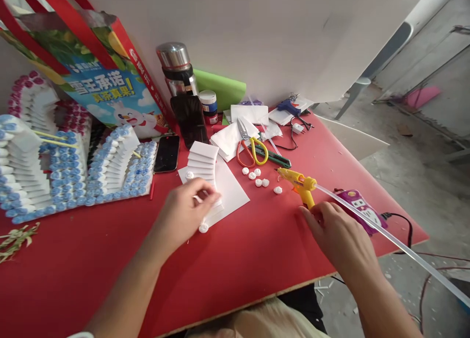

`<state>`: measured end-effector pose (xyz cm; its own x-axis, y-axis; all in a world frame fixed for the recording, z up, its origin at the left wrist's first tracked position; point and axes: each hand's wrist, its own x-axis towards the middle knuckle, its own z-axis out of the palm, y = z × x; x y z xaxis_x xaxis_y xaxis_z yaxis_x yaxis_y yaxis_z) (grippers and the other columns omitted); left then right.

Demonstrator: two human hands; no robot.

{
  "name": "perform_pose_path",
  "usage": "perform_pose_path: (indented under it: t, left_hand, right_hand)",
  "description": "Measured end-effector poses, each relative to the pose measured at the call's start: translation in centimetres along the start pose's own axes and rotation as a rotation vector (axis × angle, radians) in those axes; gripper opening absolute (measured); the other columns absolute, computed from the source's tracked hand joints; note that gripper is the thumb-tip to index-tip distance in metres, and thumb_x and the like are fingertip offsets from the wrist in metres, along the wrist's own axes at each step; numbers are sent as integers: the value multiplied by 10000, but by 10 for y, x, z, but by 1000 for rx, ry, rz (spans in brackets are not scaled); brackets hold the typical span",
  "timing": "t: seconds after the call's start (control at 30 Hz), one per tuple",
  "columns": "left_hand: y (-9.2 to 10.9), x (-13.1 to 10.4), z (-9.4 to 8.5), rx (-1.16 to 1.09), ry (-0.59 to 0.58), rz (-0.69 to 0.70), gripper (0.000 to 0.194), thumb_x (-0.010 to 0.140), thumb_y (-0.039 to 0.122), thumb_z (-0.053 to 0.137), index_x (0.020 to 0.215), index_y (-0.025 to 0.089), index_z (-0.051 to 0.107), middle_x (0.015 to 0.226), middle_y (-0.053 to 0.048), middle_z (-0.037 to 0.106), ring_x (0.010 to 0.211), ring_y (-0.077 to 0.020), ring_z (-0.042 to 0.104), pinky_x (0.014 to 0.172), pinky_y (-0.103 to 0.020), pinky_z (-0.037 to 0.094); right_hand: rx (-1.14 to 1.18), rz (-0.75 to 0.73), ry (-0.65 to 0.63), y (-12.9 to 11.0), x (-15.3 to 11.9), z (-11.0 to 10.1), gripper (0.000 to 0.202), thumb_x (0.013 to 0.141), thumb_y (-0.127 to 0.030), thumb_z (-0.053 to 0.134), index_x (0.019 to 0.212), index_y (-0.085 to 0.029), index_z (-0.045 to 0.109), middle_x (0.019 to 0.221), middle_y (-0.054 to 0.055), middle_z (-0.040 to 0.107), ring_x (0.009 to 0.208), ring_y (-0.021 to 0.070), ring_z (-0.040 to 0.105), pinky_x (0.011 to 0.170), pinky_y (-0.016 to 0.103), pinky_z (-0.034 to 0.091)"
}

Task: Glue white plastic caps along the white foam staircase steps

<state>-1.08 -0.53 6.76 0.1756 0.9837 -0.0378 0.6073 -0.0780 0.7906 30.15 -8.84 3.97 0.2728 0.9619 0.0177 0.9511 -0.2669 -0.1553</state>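
White stepped pieces stand in a curved row on a white square sheet. My left hand reaches over the lower steps with thumb and fingertips together; what they hold, if anything, is hidden. One small white rosette lies by the steps above that hand, another at the sheet's lower corner. My right hand is closed around the handle of a yellow glue gun, its nozzle pointing left. A long clear glue stick runs out of its back. Several white rosettes lie between the sheet and the nozzle.
Scissors and a green cutter lie behind the rosettes. A purple power strip sits at right. Further back are a phone, a steel flask and a blue glue gun. Blue-and-white models and a bag fill the left.
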Motion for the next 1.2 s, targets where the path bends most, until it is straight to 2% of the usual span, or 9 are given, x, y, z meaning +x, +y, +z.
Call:
perform_pose_path:
  t: [0.1,0.23,0.37,0.57,0.73,0.8,0.97,1.07,1.2]
  left_hand:
    - [21,27,35,142,-56,205,117,896,294,643,986,227,674,988,-47,691,798,-197,647,722,-301,483]
    - [30,71,72,314,-54,312,234,864,90,571,1043,191,682,1077,-98,666,864,-222,650,804,-342,493]
    - [28,96,86,404,-84,341,268,831,40,550,976,196,712,972,-89,650,893,-229,648,805,-330,490]
    - [24,104,92,486,-130,349,208,848,54,529,866,173,698,928,-96,637,879,-231,640,793,-333,482]
    - [27,89,79,361,-113,333,177,886,101,510,880,176,671,922,-92,655,848,-227,633,772,-348,489]
    - [26,74,64,94,-105,275,144,903,183,558,950,202,693,967,-67,676,839,-200,643,789,-336,511]
    - [8,33,15,-734,-222,-125,240,817,300,772,1039,210,764,951,-52,740,849,-164,693,803,-284,562]
    - [-10,19,0,-957,-218,-231,291,770,229,825,1058,220,782,1105,-61,750,858,-112,695,804,-206,562]
    - [-25,14,1,-1124,-174,-251,269,771,198,830,1037,205,790,1011,-51,764,784,-71,686,751,-147,560]
  right_hand:
    - [0,45,-12,-3,9,-1,375,948,-567,490,768,-238,476,700,46,608,594,231,577,528,311,337]
    - [53,92,-23,-7,22,0,394,941,-589,483,760,-240,469,768,56,610,605,215,564,546,318,353]
    - [81,68,56,-5,32,5,353,919,-572,524,831,-235,461,879,74,593,723,231,583,581,319,374]
    - [119,39,77,-3,41,12,337,914,-547,540,823,-238,441,839,37,560,742,222,549,599,312,353]
    - [269,-27,45,-2,49,24,367,914,-515,517,697,-235,420,751,25,537,663,194,518,583,314,350]
    - [373,3,42,0,51,28,362,901,-504,532,679,-231,445,714,21,546,602,176,504,552,311,353]
    - [682,90,-32,2,48,27,279,885,-455,585,860,-190,669,787,64,681,684,215,610,599,328,454]
    - [884,82,-105,-11,40,19,300,882,-452,623,983,-189,724,925,83,729,793,232,657,706,352,507]
    - [1065,-14,-234,-44,29,6,338,872,-492,664,1011,-192,737,839,71,696,738,217,618,671,355,499]
